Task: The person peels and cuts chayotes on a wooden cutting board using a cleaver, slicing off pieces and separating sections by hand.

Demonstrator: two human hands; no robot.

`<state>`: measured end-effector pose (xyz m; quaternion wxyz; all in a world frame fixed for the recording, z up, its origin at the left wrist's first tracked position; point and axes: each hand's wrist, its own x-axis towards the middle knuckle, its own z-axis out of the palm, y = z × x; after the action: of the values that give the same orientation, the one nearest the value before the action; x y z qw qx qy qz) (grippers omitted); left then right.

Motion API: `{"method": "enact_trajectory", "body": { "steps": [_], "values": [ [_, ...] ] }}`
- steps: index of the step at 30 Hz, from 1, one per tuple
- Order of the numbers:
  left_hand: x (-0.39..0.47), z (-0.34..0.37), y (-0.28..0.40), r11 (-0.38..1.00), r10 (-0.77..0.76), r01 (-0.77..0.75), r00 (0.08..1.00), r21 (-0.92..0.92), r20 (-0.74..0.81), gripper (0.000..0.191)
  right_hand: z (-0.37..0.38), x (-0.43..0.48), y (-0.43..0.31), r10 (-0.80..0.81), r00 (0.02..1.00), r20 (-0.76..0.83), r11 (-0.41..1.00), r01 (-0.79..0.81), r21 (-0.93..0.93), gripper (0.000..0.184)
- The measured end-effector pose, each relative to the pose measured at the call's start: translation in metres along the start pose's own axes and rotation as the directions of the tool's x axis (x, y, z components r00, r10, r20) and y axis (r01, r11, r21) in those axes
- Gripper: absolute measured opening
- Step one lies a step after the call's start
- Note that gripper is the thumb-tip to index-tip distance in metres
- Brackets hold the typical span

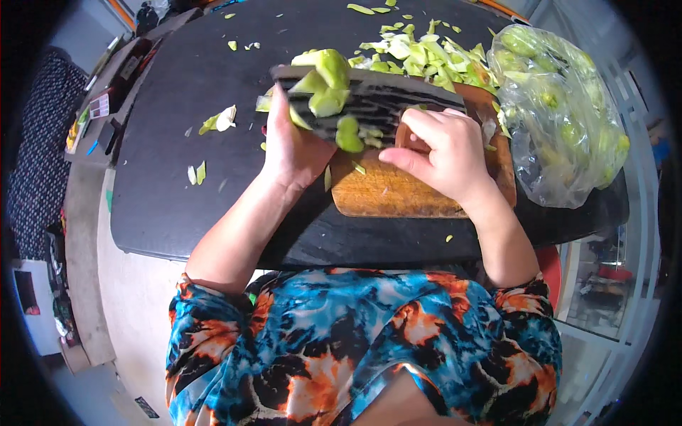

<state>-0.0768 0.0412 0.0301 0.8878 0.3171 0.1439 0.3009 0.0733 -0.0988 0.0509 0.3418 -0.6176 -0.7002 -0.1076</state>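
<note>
Above the left part of a wooden cutting board (394, 186), my right hand (447, 144) is closed on the handle of a wide-bladed cleaver (383, 96). The blade lies nearly flat and points left, bearing pieces of a pale green vegetable (333, 74); some blur. My left hand (293, 144) is beside the blade's left end, with its thumb raised and the fingers hidden behind or under the blade. Whether those fingers grip the blade or a vegetable piece cannot be seen.
Green and whitish peelings (426, 53) are heaped beyond the board. A clear plastic bag (565, 117) of green vegetables sits to the right. Scattered peel pieces (218, 121) lie on the dark table (176, 202), whose near edge runs close to my body.
</note>
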Motion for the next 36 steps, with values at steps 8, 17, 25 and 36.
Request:
{"method": "enact_trajectory", "body": {
  "steps": [8, 17, 25, 36],
  "values": [
    [-0.010, 0.001, -0.002, 0.973, -0.121, 0.179, 0.932, -0.145, 0.340, 0.072, -0.029, -0.005, 0.074, 0.671, 0.715, -0.195, 0.741, -0.658, 0.135, 0.049],
    [0.007, -0.039, -0.004, 0.913, -0.064, 0.210, 0.921, -0.351, 0.385, 0.067, -0.012, -0.004, 0.019, 0.143, 0.989, 0.037, 0.967, -0.148, 0.208, 0.041],
    [-0.005, -0.008, 0.004, 0.920, -0.205, 0.243, 0.967, -0.308, 0.152, 0.076, -0.003, -0.001, -0.006, -0.193, 0.972, 0.136, 0.975, 0.174, 0.138, 0.046],
    [-0.011, 0.003, 0.007, 0.927, -0.180, 0.195, 0.981, -0.321, 0.075, 0.081, 0.000, -0.002, -0.009, -0.203, 0.974, 0.104, 0.979, 0.198, 0.058, 0.045]
  ]
}}
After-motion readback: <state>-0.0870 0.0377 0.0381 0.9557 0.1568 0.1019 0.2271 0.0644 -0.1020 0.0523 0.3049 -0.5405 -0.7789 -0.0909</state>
